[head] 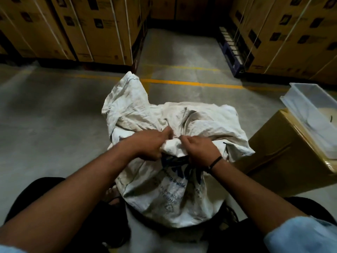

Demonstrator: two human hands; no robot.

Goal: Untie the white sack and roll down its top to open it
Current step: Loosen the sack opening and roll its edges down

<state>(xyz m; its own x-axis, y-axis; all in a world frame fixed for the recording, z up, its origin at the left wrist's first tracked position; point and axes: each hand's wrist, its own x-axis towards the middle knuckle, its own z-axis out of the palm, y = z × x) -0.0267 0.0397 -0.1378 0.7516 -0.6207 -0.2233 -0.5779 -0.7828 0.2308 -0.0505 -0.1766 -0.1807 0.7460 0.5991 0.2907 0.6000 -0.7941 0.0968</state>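
Midway through the untying, by the look of it. On a concrete floor, wedged upright between the knees: white sack with blue print, with slack upper cloth flopped away toward a yellow line. Bunched at the neck and gripped from both sides: left hand curled round a fold of cloth, right hand, black band at the wrist, curled round the same wad, the two grips close together. Cannot tell whether a string or a knot in the cloth itself lies underneath, being hidden by the knuckles. Just beside the sack on the right: brown cardboard box topped by a clear plastic tub. Behind, well apart: strapped cartons stacked on both sides of an aisle.

Judged as the first step, not yet finished: neck closed, no rolled rim to be seen. Next, probably: working the tie loose with the fingertips, drawing the two sides apart rather than upward so as not to tighten it. Then spreading the mouth and folding the slack top outward and down, evenly all round. Worth steadying with the knees, lest the sack tip toward the box.
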